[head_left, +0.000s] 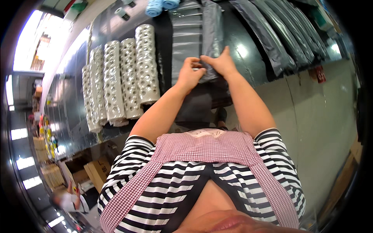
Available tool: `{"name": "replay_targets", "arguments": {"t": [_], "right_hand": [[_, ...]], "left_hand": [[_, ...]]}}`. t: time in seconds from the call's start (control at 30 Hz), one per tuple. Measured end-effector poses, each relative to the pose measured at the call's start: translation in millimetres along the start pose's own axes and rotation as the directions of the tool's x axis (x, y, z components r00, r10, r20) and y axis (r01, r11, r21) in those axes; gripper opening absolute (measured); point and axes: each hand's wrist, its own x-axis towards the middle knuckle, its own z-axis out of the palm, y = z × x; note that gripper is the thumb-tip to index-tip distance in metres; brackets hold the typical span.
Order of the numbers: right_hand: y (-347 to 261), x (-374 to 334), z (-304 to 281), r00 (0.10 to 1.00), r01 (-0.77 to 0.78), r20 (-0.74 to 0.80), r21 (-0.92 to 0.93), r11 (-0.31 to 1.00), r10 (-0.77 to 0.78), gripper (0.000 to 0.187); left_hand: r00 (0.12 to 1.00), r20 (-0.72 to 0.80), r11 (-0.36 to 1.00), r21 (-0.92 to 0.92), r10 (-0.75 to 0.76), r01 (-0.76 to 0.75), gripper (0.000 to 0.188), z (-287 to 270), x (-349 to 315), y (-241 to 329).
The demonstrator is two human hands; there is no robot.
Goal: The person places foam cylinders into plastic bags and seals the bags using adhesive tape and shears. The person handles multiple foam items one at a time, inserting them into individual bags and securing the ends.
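A long grey plastic-wrapped package (212,29) lies lengthwise on the dark table, its near end between my hands. Just left of it is a flat stack of grey plastic bags (186,37). My left hand (190,74) is closed at the package's near end, fingers curled and pinched together on the grey plastic. Along the package's right side rests my right hand (223,64), its thumb stretched left across the top and its fingers pointing away from me. The thumb tip is close to the left hand's fingers. Beneath the hands, the plastic's near edge is partly hidden.
Several bubble-wrapped rolls (145,64) lie on the table (165,46) to the left. More grey packages (268,39) lie side by side at right. Light-blue rolls (154,7) sit at the far side. Cardboard boxes (97,173) and another person (70,200) are at lower left.
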Motion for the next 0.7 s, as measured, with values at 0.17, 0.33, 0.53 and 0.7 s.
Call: {"name": "replay_targets", "arguments": {"t": [0.17, 0.33, 0.53, 0.7], "right_hand": [[34, 0, -68, 0.924, -0.277, 0.378, 0.773, 0.570, -0.063, 0.101], [79, -1, -144, 0.974, 0.216, 0.002, 0.285, 0.934, -0.226, 0.098], [71, 5, -137, 0.735, 0.170, -0.244, -0.837, 0.521, -0.632, 0.080], [4, -81, -44, 0.842, 0.163, 0.356, 0.548, 0.821, -0.405, 0.075]], "left_hand": [[0.951, 0.010, 0.814, 0.515, 0.308, -0.268, 0.034, -71, -16, 11], [0.916, -0.395, 0.373, 0.862, 0.068, 0.344, 0.102, -153, -34, -4], [0.916, -0.398, 0.574, 0.742, -0.039, 0.347, 0.104, -160, -16, -3], [0.965, -0.261, 0.971, -0.234, -0.016, -0.047, 0.091, -131, -44, 36]]}}
